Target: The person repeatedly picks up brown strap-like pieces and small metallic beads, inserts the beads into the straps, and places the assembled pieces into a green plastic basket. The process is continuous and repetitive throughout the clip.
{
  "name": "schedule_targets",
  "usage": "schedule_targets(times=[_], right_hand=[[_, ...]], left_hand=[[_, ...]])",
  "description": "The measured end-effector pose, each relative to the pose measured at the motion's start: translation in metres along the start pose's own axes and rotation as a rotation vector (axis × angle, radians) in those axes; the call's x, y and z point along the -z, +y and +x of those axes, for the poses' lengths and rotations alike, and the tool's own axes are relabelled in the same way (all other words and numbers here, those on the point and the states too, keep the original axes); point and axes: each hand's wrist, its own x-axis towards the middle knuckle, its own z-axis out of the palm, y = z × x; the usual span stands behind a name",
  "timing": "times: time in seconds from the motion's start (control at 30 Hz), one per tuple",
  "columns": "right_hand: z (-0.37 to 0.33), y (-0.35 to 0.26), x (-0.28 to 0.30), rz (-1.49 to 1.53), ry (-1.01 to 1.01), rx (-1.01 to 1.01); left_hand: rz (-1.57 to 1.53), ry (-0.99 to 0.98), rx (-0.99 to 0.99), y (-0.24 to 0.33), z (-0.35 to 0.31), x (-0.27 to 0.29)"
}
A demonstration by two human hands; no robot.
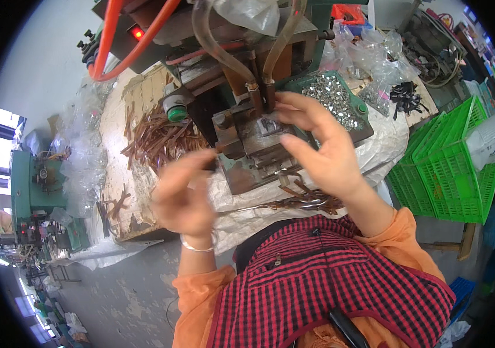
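My right hand (327, 148) is at the right side of a machine's metal work block (266, 145). Its thumb and fingers are spread apart, with nothing visible between them. The fingertips are close to two brown upright rods (263, 95) fed by hoses; whether they touch is unclear. On the block, between the rods and my thumb, sits a small dark shiny piece (268, 125). My left hand (183, 194) is blurred at the block's left, a fingertip near its edge. Whether that hand holds anything cannot be made out.
Brown flat strips (157, 136) are heaped left of the machine, and more strips (311, 200) lie at the table's front edge. A green tray (358, 107) of small silvery pieces stands right. Beyond are black pieces (407, 97) and green crates (441, 165). A green button (176, 113) juts out left.
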Motion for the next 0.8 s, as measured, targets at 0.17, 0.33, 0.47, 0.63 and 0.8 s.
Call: schedule_targets(times=[0.17, 0.33, 0.47, 0.63, 0.8], right_hand=[[-0.005, 0.084, 0.081, -1.344, 0.218, -0.05], [0.007, 0.119, 0.108, -1.153, 0.265, 0.228], [0.017, 0.131, 0.113, -1.007, 0.323, 0.05], [0.015, 0.125, 0.109, -0.91, 0.324, 0.03], [0.011, 0.127, 0.105, -0.74, 0.398, 0.027]], left_hand=[[0.202, -0.309, -0.466, 0.002, -0.008, -0.038], [0.241, -0.41, -0.577, -0.008, -0.004, -0.047], [0.232, -0.414, -0.579, -0.008, -0.001, -0.044], [0.231, -0.368, -0.556, -0.008, -0.007, -0.043], [0.33, -0.29, -0.321, 0.016, -0.035, -0.015]])
